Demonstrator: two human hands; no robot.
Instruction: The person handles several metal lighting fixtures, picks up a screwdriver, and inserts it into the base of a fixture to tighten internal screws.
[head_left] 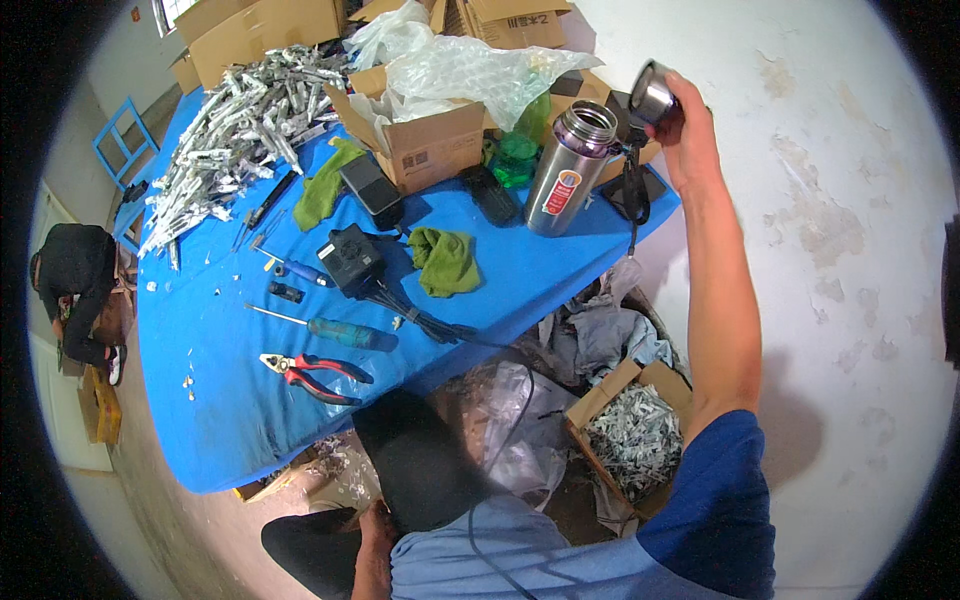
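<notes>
One steel cap (pixel 652 93), already off, is held in the right hand (pixel 692 128), near but apart from the open bottle (pixel 566 175) standing on the blue surface (pixel 215 350), not refitted, while the left hand (pixel 376 524) is low by the leg (pixel 415 465), its grip indeterminable.

A: How is the light?
B: Bright; glare streaks the steel lid (pixel 652 92) against your right fingers (pixel 688 95) and the flask (pixel 548 190) to their lower left. Your arm (pixel 722 290) throws a soft shadow (pixel 795 405) onto the pale wall (pixel 830 170), well below them.
A: Sharpness?
B: Fair near your fingers; far left, edges bow into black.
</notes>
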